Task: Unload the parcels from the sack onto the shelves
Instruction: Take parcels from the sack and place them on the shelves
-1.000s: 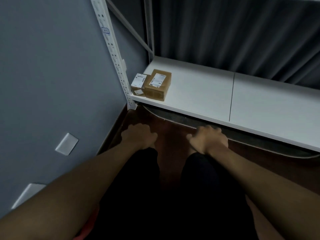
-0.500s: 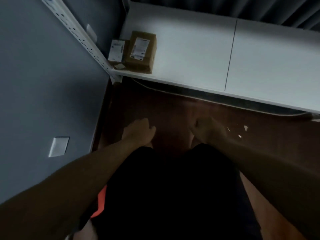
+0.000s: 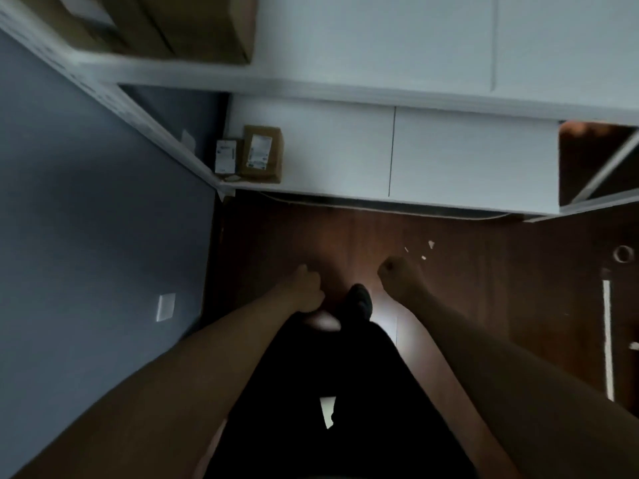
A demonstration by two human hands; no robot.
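Dark wood floor fills the centre and right of the frame; a grey wall covers the left. White lower shelf at upper centre carries two parcels in its left corner, side by side and touching. Blurred boxes sit on the upper shelf at top left. Left hand and right hand, both at centre, are curled into fists and hold nothing.

Single head-worn wide-angle view, looking steeply down from standing height, facing white shelves, wooden floor and forearms below, blue wall left.
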